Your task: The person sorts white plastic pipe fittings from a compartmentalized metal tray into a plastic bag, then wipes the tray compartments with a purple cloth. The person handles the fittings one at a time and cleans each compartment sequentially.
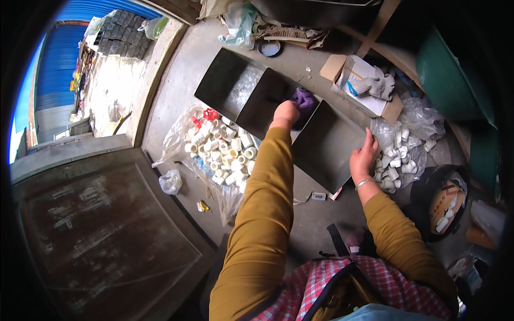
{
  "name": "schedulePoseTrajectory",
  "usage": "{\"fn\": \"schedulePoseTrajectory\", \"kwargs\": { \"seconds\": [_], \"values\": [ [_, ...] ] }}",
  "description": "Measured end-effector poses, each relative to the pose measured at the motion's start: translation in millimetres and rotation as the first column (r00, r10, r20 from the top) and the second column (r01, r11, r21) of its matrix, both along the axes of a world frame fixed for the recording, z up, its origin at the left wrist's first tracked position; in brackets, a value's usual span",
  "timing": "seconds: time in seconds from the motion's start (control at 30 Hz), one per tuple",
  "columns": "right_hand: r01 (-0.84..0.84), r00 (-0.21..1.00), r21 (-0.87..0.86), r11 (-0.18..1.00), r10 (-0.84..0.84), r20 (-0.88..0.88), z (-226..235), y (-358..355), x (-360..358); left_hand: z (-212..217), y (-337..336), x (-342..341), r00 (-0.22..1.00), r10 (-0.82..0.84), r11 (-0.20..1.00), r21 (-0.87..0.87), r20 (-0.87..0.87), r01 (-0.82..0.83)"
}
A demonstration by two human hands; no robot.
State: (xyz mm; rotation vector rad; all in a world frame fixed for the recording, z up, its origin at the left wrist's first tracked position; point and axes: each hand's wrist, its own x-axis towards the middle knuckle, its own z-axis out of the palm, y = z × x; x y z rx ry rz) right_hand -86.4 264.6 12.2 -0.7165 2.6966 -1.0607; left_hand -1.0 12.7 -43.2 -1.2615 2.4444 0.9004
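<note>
A long dark metal box [325, 147] with three compartments lies aslant on the floor before me. My left hand [287, 113] reaches over the middle compartment, its fingers closed on a bunched purple cloth [304, 100] beside the divider. My right hand [363, 157], a bangle at its wrist, is at the right end of the box and grips its rim; some of its fingers are partly hidden. Clear, shiny material [245, 85] lies in the left compartment. The right compartment shows bare metal walls and bottom.
White pipe fittings [225, 152] lie heaped on plastic sheeting at the left, with red pieces [210, 114]. More fittings [393, 160] spill from clear bags at the right. Gloves [375, 86] rest on an open carton [393, 111]. A black bucket [425, 206] stands at the lower right.
</note>
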Motion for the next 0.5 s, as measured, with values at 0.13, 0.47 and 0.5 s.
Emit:
{"fn": "schedulePoseTrajectory", "kwargs": {
  "seconds": [0.13, 0.47, 0.5],
  "values": [
    [0.035, 0.997, -0.014, 0.999, -0.034, 0.063, -3.6, 3.2, -6.0, 8.2, -11.5, 3.5, 0.499, 0.712, 0.702, 0.511, -0.495, -0.495],
    [0.035, 0.998, 0.002, 0.999, -0.035, 0.058, -1.6, 3.7, 0.3, 0.0, -27.5, -21.4, 0.931, 0.312, 0.934, -0.121, -0.190, -0.337],
    [0.034, 0.998, 0.009, 0.999, -0.034, 0.054, -2.0, 4.2, -1.9, 3.5, -22.6, -25.5, 0.940, 0.319, 0.929, -0.158, -0.125, -0.336]
  ]
}}
